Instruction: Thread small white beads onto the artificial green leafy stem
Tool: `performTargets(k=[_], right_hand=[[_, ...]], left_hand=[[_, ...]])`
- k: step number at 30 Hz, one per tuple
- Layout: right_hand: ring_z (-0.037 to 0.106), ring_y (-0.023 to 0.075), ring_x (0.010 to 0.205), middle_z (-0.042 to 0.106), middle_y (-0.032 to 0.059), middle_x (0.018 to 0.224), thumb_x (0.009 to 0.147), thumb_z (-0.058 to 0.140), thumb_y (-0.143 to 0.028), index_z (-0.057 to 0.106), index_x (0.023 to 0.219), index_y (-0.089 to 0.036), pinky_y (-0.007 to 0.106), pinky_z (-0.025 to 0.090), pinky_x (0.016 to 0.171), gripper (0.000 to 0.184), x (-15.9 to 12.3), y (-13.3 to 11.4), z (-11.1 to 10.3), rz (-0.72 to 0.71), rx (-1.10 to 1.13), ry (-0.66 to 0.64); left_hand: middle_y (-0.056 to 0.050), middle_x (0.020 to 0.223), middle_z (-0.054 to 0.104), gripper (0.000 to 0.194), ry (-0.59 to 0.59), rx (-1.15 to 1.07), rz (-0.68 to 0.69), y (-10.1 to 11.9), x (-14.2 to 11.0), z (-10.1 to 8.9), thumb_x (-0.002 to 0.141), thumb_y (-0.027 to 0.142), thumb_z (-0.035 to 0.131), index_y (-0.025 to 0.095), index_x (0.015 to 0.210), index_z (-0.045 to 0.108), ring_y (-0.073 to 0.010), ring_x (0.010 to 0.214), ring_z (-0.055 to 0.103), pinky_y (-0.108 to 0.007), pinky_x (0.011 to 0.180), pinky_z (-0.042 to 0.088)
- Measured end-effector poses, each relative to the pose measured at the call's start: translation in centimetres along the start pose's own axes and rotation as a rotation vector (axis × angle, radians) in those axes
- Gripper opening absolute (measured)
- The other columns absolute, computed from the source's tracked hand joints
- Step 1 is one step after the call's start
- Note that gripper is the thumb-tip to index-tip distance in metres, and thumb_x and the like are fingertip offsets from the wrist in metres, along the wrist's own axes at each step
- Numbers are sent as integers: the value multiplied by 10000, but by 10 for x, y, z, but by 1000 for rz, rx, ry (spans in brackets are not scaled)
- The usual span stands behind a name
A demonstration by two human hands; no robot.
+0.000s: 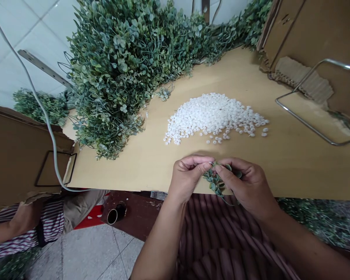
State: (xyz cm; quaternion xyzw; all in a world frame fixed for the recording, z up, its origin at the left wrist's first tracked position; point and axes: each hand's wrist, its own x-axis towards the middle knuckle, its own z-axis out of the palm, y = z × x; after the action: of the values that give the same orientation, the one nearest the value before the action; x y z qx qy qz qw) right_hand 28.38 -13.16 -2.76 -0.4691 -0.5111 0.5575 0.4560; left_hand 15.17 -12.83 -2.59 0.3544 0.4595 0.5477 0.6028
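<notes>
Far left of the fingers a cardboard box (14, 155) stood against white tiled wall, a seated person's striped sleeve (20, 229) below it. The left hand (186, 175) and right hand (245, 182) met at the near edge of the tan tabletop (294, 163), fingertips pinched on a small leafy sprig (214, 181). Beyond the fingers lay white beads (216, 116); up-left, heaped artificial greenery (125, 66); right, a wire frame (315, 101).

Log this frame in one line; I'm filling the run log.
left hand: pinching sprig | right hand: pinching sprig | beads: piled beyond
</notes>
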Motion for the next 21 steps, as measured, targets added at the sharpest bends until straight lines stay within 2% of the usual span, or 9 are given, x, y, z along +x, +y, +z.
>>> performTargets(k=[2,5,9,15,18,21], right_hand=[[304,-22,422,423,-35,461,737,583,-364,614,614,-99,76,302,399,294,0,0,0,-9,-7,7],[355,-15,448,447,-27,482,731,585,-358,617,613,-99,75,330,428,287,1,-1,0,-20,-19,20],[316,-17,417,376,-47,435,745,587,-395,619,643,-102,78,294,396,312,3,0,-1,-31,1,-4],[392,-13,432,440,-56,478,711,641,-529,586,723,-128,77,371,424,405,5,10,-3,52,200,86],[438,-3,463,494,-47,527,678,677,-537,553,720,-137,87,407,443,422,6,13,-4,80,260,97],[470,5,513,519,-39,580,640,722,-507,520,711,-138,98,436,475,426,6,12,-4,64,265,117]], left_hand=[[-13,697,694,160,-31,2,22,0,1,0,579,292,840,206,686,756,-93,653,624,-203,665,521],[-10,749,682,145,-63,20,52,-1,2,1,582,284,839,213,677,756,-87,712,617,-185,687,505],[-21,785,679,162,-70,43,67,-1,2,3,601,311,827,205,703,757,-103,753,622,-201,714,510],[-44,1005,698,255,17,208,127,9,-7,-5,717,277,748,243,969,736,-128,920,637,-245,858,505],[-76,1046,685,247,-89,358,127,12,-11,-7,749,200,706,207,995,729,-148,949,632,-265,873,501],[-92,984,678,209,-175,453,162,10,-12,-4,762,151,669,164,960,734,-159,919,629,-265,835,505]])
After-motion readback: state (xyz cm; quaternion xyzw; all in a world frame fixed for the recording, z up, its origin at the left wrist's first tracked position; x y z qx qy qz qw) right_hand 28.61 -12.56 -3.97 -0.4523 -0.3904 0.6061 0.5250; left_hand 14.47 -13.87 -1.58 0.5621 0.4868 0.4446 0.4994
